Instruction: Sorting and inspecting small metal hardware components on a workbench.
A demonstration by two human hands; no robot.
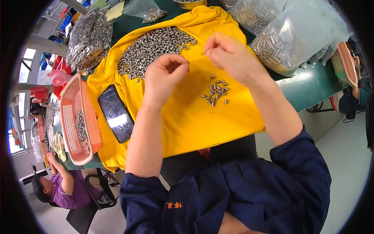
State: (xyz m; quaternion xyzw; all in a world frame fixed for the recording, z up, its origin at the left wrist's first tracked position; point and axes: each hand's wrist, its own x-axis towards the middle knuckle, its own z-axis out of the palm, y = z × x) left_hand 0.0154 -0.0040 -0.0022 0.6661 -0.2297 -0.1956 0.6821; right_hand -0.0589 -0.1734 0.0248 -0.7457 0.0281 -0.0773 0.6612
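Note:
Over the yellow cloth, my left hand is closed, its thumb and curled forefinger together. Whatever it may hold is hidden. My right hand is raised a little farther off to the right, its fingertips in a pinch. A tiny dark bit shows at those fingertips, too small to name. Beyond my left hand lies a large pile of small, shiny metal cylinders. A smaller loose group of the same metal cylinders rests on the cloth, between my forearms and nearer to me.
A black phone lies on the cloth's left side, beside a pink plastic basket with metal parts. Bags of metal parts stand at the far left and far right of the green table. Another person sits at the left.

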